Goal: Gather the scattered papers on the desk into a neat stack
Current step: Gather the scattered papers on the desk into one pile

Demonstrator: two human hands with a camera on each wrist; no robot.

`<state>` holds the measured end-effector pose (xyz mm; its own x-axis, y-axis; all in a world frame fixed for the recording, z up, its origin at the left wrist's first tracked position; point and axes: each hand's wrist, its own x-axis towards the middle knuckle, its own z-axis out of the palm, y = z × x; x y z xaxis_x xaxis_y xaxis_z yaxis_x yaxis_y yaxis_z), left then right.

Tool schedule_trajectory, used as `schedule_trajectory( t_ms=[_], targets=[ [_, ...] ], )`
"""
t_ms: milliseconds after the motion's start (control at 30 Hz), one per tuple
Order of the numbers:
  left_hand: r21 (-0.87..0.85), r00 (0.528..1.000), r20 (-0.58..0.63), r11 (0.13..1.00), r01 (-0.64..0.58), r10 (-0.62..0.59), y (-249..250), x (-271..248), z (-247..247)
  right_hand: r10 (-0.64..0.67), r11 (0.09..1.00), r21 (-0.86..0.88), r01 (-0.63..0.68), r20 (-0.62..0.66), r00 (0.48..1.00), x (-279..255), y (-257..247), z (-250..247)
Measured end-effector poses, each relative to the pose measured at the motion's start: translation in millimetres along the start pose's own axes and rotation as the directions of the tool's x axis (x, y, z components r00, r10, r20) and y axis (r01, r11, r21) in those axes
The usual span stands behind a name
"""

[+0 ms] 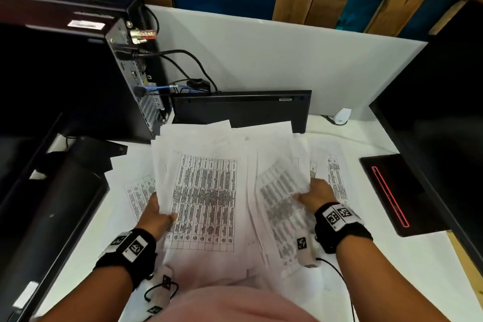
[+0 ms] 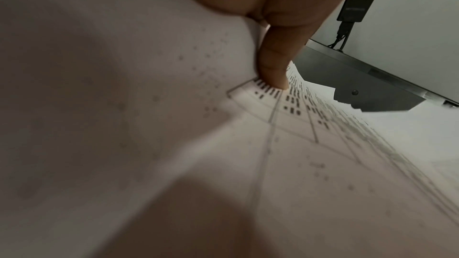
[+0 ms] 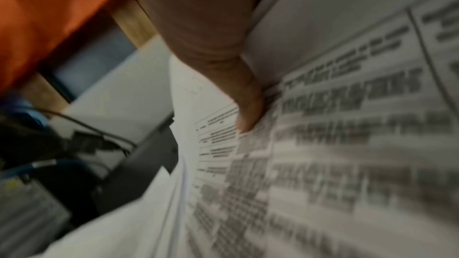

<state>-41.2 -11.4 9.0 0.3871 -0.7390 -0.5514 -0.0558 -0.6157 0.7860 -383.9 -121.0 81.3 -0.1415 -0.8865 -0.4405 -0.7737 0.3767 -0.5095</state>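
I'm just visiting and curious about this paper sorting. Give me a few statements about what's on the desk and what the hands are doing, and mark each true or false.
1. The left hand grips a bundle of printed sheets by its left edge. True.
2. The right hand rests flat on the bare desk. False: it holds papers, with its thumb on a printed page.
3. Every paper is already gathered up. False: loose sheets lie on the desk beyond the right hand, and another left of the left hand.
4. A black keyboard stands on edge behind the papers. True.
5. The pages are blank. False: they carry printed tables.
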Motion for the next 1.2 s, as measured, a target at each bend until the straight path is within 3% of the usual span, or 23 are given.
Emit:
schedule_trajectory(
  t_ms=[67, 133, 200, 267, 333, 400, 433, 533, 600, 667, 767, 933, 1033, 1133, 1200],
  targets=[
    [0.001, 1.000, 0.002, 1.000, 0.004, -0.004, 0.1, -0.1, -0.3, -0.050, 0.999, -0.028, 0.044, -0.256, 0.965, -6.4, -11.6, -17.8],
    [0.000, 1.000, 0.011, 1.000, 0.011, -0.011, -2.1, 0.7, -1.1, -0.101, 0.990, 0.038, 0.137, -0.485, 0.869, -19.5, -32.4, -47.7],
    [-0.005, 1.000, 0.027, 1.000, 0.016, -0.016, -4.7, 0.4, -0.9, -0.154, 0.957, 0.104, 0.271, -0.610, 0.777, -33.3, -52.6, -77.7],
    [-0.013, 0.999, 0.045, 1.000, 0.017, -0.016, -6.1, -0.9, 1.1, -0.206, 0.915, 0.141, 0.378, -0.642, 0.738, -45.5, -69.9, -98.4],
    [0.007, 0.998, 0.062, 1.000, 0.021, -0.021, -4.7, -4.3, 3.4, -0.208, 0.903, 0.209, 0.376, -0.553, 0.807, -48.3, -80.4, -99.4],
    [0.044, 0.998, 0.060, 0.999, 0.006, -0.008, -0.3, -8.6, 5.6, -0.186, 0.917, 0.270, 0.293, -0.361, 0.914, -42.7, -85.7, -79.4],
    [0.067, 0.999, 0.053, 0.998, -0.012, 0.009, 2.8, -11.3, 6.2, -0.189, 0.939, 0.231, 0.256, -0.274, 0.943, -37.8, -86.8, -63.3],
    [0.039, 0.999, 0.049, 0.999, -0.001, 0.000, 8.2, -16.0, 6.4, -0.238, 0.969, 0.048, 0.241, -0.047, 0.970, -19.5, -85.1, -6.4],
    [-0.059, 0.998, 0.060, 0.998, -0.009, 0.013, 4.6, -16.1, 5.2, -0.233, 0.972, -0.005, 0.234, 0.061, 0.971, -12.1, -84.1, 31.5],
    [-0.041, 0.995, 0.088, 0.998, -0.039, 0.042, -4.6, -14.0, 5.0, -0.219, 0.975, -0.018, 0.223, 0.131, 0.967, -10.6, -80.3, 60.2],
    [-0.025, 0.989, 0.118, 0.996, -0.085, 0.087, -14.6, -11.5, 5.3, -0.128, 0.992, 0.028, 0.125, 0.112, 0.985, -13.1, -72.8, 77.2],
    [-0.047, 0.990, 0.091, 0.994, -0.103, 0.107, -11.5, -14.6, 6.9, -0.046, 0.987, -0.153, 0.050, 0.030, 0.999, -11.4, -50.3, 66.6],
    [0.026, 0.995, 0.091, 0.998, -0.054, 0.052, -12.9, -12.2, 7.0, 0.015, 0.998, -0.066, -0.020, -0.072, 0.997, -8.6, -37.4, 56.1],
    [0.054, 0.995, 0.091, 0.997, -0.053, 0.048, -9.3, -11.0, 11.0, 0.043, 0.999, 0.012, -0.042, -0.079, 0.996, -10.9, -31.9, 63.1],
    [-0.065, 0.997, 0.074, 0.997, -0.028, 0.033, -1.6, -13.3, 17.4, 0.029, 0.999, 0.037, -0.028, -0.047, 0.998, -14.0, -30.9, 80.1]
  ],
)
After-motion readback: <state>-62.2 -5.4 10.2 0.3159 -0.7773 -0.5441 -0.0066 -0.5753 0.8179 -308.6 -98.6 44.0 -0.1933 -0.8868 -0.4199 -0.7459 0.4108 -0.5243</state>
